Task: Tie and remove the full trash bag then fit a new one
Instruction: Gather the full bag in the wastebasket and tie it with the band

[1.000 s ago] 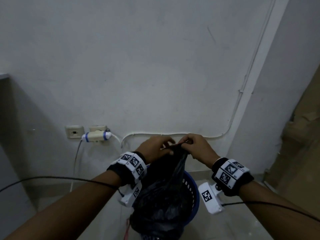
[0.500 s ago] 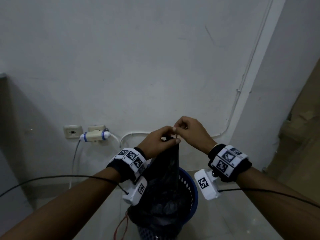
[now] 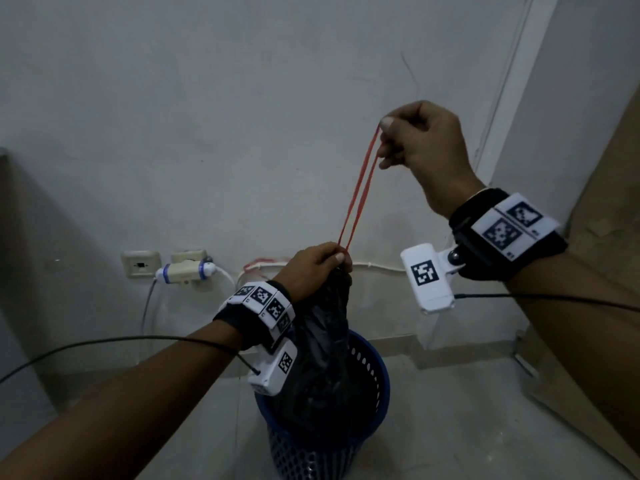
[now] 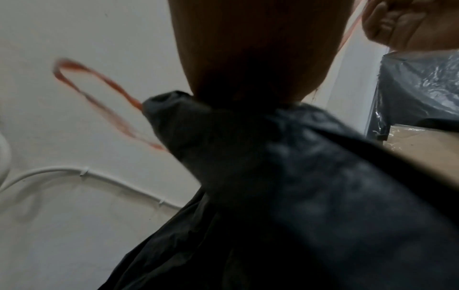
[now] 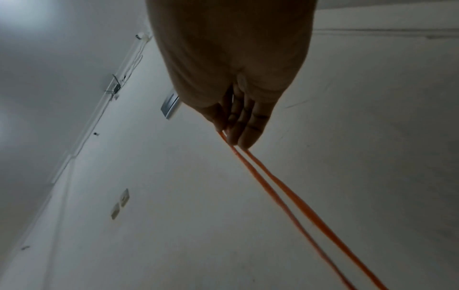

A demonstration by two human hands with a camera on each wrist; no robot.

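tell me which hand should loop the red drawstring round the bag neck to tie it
Right, probably. The right hand already pinches the red drawstring pulled taut and is raised free above the bag. The left hand grips the gathered neck of the black trash bag in the blue bin, steadying it.

We are finding no readable words, brands or numbers anywhere. We are seeing only black-and-white square code markers on the left wristband (image 3: 263, 301), the right wristband (image 3: 509, 227) and the two white wrist cameras (image 3: 426, 276), and they are carrying no legible text.
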